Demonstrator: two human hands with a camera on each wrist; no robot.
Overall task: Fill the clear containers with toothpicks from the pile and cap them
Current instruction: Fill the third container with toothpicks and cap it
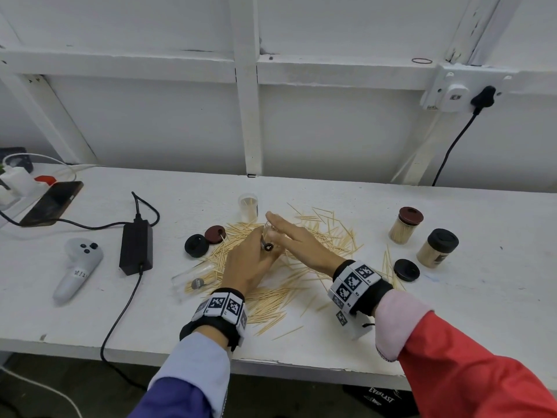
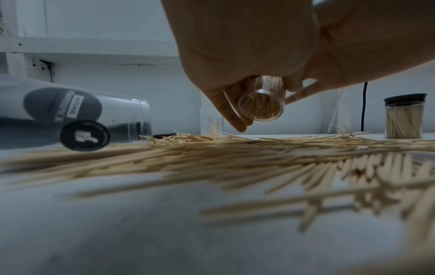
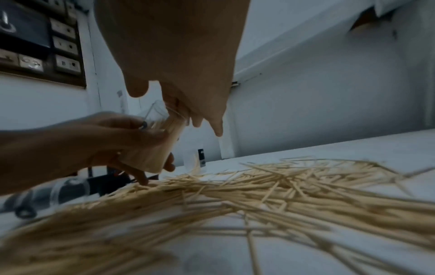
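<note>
Your left hand [image 1: 245,260] is gripping a clear container [image 2: 261,104] above the middle of the toothpick pile [image 1: 289,267], fingers and thumb curling round its wall and holding it clear of the table [image 1: 452,312]; the left wrist view is showing its round base and the toothpicks packed inside. Your right hand [image 1: 297,239] is reaching in from the right with fingers held straight and close together, laying them over the container's open top, where the right wrist view is showing stick ends touching your fingers.

Around your hands the pile is spreading loosely over the white table. Just left of it a black lid [image 1: 196,245] and a dark red lid [image 1: 215,234] are lying side by side, and nearer you a second clear container [image 1: 194,280] is lying on its side at the pile's edge. Behind the pile a third one [image 1: 248,207] is standing upright and uncapped, with a few sticks in it.

Well to the right, two filled jars are standing capped, one under a red cap [image 1: 405,225], one under a black cap [image 1: 437,248], and another black lid [image 1: 406,269] is lying in front of them.

At far left a game controller [image 1: 77,268], a power brick [image 1: 136,247] and a phone [image 1: 52,203] are lying apart from the work.
</note>
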